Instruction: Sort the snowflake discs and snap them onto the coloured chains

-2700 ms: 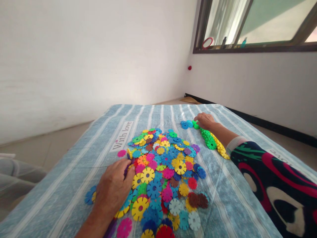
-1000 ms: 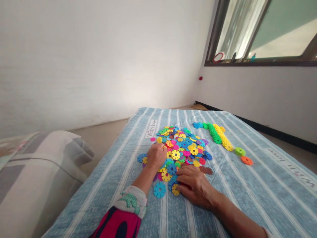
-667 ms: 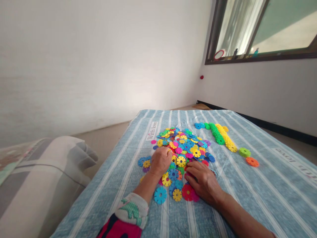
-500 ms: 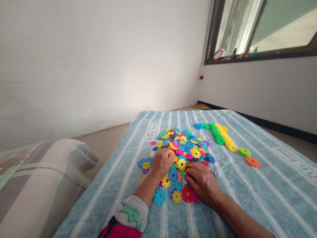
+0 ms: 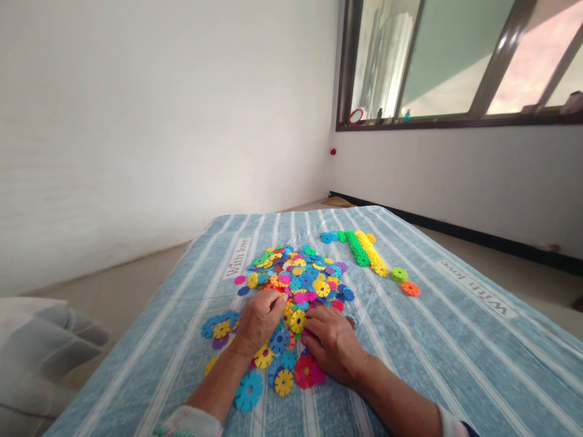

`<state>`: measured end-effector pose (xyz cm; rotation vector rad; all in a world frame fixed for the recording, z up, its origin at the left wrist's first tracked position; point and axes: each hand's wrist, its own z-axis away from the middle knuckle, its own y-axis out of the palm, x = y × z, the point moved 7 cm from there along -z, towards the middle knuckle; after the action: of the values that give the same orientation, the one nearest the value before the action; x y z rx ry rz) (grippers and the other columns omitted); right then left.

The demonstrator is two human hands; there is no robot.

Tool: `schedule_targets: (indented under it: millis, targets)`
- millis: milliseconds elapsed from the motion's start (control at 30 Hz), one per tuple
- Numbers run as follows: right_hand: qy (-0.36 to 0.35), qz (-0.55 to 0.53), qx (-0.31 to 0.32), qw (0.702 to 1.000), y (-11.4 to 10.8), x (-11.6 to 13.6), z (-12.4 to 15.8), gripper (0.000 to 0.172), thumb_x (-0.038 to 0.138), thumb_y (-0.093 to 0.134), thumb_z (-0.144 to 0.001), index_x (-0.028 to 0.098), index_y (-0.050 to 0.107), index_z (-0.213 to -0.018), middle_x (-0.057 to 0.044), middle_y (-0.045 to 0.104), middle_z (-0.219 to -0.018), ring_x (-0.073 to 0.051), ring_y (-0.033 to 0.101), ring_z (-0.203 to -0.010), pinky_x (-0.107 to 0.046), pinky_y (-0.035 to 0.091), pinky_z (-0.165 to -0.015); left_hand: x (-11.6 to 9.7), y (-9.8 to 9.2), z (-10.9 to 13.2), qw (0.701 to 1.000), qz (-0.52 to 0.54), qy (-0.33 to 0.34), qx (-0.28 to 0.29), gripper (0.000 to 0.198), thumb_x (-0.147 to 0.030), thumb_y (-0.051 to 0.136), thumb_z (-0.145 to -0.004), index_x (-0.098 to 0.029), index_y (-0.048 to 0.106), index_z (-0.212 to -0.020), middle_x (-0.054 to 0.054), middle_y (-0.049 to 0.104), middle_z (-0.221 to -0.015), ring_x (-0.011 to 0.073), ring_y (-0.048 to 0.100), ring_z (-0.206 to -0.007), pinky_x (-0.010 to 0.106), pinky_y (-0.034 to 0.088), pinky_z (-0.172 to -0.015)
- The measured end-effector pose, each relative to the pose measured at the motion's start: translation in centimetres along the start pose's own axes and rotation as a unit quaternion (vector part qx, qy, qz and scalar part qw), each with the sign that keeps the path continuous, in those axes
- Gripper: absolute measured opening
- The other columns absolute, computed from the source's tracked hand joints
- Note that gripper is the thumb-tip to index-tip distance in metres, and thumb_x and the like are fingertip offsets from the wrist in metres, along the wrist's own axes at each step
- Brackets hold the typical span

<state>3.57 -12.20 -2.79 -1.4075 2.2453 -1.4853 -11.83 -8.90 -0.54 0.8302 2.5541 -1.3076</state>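
Disc pile (image 5: 298, 278) lying mid-bed on striped bed (image 5: 437, 346), both hands working at its near edge. Left hand (image 5: 259, 315) curling over pile, fingers (image 5: 279, 298) bent, tips pressing on discs; whether pinching one, cannot tell. Right hand (image 5: 336, 345) lying palm-down just beside it, its fingers (image 5: 315, 315) loosely spread, nearly flat, resting on discs, gripping nothing. Green row (image 5: 356, 247) and yellow row (image 5: 373, 260) lying touching toward far edge, well apart from hands. Loose green disc (image 5: 399, 274) and orange disc (image 5: 410, 289) sitting near rows' near end.
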Motion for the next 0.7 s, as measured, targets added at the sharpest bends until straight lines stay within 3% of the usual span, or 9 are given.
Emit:
schedule_targets:
  millis: [167, 433, 700]
  targets:
    - [0.002, -0.005, 0.017, 1.0, 0.0, 0.1, 0.1, 0.011, 0.016, 0.063, -0.085, 0.019, 0.06, -0.075, -0.003, 0.065, -0.086, -0.018, 0.059, -0.087, -0.03, 0.044, -0.079, -0.2, -0.3, 0.0, 0.999, 0.029, -0.034, 0.0, 0.036, -0.034, 0.042, -0.087, -0.02, 0.04, -0.054, -0.003, 0.043, -0.053, 0.0104, 0.041, -0.054, 0.024, 0.033, -0.057]
    - [-0.01, -0.026, 0.013, 1.0, -0.1, 0.2, 0.7, 0.012, 0.017, 0.057, -0.089, 0.019, 0.063, -0.079, -0.004, 0.065, -0.089, -0.019, 0.058, -0.089, -0.031, 0.045, -0.081, 1.5, -0.6, 0.5, 0.975, 0.124, -0.183, 0.005, 0.036, -0.043, 0.043, -0.084, -0.02, 0.046, -0.057, -0.005, 0.036, -0.054, 0.0106, 0.038, -0.056, 0.024, 0.033, -0.057]
    - [-0.013, -0.024, -0.03, 0.999, -0.2, 0.0, 1.1, 0.018, 0.021, 0.051, -0.093, 0.019, 0.064, -0.08, -0.005, 0.066, -0.088, -0.019, 0.059, -0.086, -0.032, 0.046, -0.08, 2.6, -1.1, 0.6, 0.968, 0.136, -0.21, -0.014, 0.038, -0.045, 0.043, -0.084, -0.018, 0.052, -0.058, -0.004, 0.041, -0.053, 0.0112, 0.043, -0.057, 0.023, 0.037, -0.056]
